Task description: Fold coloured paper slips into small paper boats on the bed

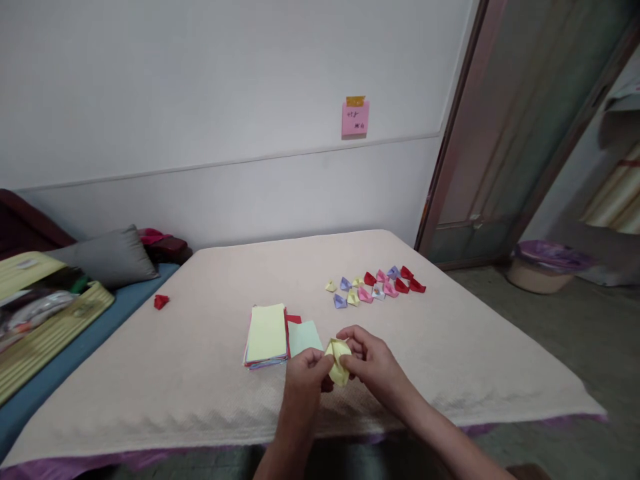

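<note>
Between my two hands is a yellow piece of folded paper [340, 370], held a little above the near part of the table. My left hand [306, 380] pinches its left side with thumb and fingers. On the other side, my right hand [373, 360] grips it with the thumb across its face; some fingertips are hidden behind. Left of my hands lies a stack of coloured paper [267, 333] with a yellow sheet on top. A pale green sheet [305, 337] pokes out beside the stack, partly behind my left hand. Small folded paper boats [370, 293] stand in rows beyond my right hand.
The table [210, 373] has a cream cloth. A crumpled red paper piece [161, 302] lies at its left. Past that edge are a grey cushion [110, 257] and a yellow basket [60, 340]. A pink note [355, 120] hangs on the wall; a bin [543, 270] stands at right.
</note>
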Demonstrator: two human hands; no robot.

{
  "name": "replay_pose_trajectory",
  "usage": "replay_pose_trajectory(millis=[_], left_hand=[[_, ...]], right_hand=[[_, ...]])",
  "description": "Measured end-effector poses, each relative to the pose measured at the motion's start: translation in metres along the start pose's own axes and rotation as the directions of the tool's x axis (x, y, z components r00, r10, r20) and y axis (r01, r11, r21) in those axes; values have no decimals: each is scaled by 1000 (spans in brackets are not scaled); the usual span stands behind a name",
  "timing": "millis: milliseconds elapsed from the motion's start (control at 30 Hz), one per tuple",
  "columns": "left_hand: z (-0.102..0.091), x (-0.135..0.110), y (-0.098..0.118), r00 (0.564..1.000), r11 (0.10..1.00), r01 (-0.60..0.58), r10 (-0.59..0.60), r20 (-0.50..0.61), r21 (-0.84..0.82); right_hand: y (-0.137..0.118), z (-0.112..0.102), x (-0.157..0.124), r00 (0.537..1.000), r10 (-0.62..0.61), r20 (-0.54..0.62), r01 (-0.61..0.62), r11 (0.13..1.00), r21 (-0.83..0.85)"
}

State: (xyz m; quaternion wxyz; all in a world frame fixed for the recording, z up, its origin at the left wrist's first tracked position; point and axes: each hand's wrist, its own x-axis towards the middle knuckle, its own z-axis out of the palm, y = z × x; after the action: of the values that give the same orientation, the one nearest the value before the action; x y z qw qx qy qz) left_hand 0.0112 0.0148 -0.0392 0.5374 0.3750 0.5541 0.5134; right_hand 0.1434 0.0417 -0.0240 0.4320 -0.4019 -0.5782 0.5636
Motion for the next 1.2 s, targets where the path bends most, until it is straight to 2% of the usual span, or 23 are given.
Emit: replay_pose_trajectory(millis=[233,433,667,800,1200], left_hand=[[1,2,-2,1000,998,-15,15,-6,60],[-2,3,0,998,988,22,-31,60,155],[-3,0,1,999,967,-41,32,40,250],[-4,1,0,998,956,-47,32,57,291],[-2,-3,2,985,971,8,-49,164,241]], right_hand=[[6,2,-1,1000,-28,3,28,998,-47],[5,-2,1,1000,-1,-30,0,999,-47],[0,-3,1,990,91,105,-87,995,-47],[0,-3,2,989,109,104,-107,994,-24],[7,-3,3,984,141,108,-134,989,-70]])
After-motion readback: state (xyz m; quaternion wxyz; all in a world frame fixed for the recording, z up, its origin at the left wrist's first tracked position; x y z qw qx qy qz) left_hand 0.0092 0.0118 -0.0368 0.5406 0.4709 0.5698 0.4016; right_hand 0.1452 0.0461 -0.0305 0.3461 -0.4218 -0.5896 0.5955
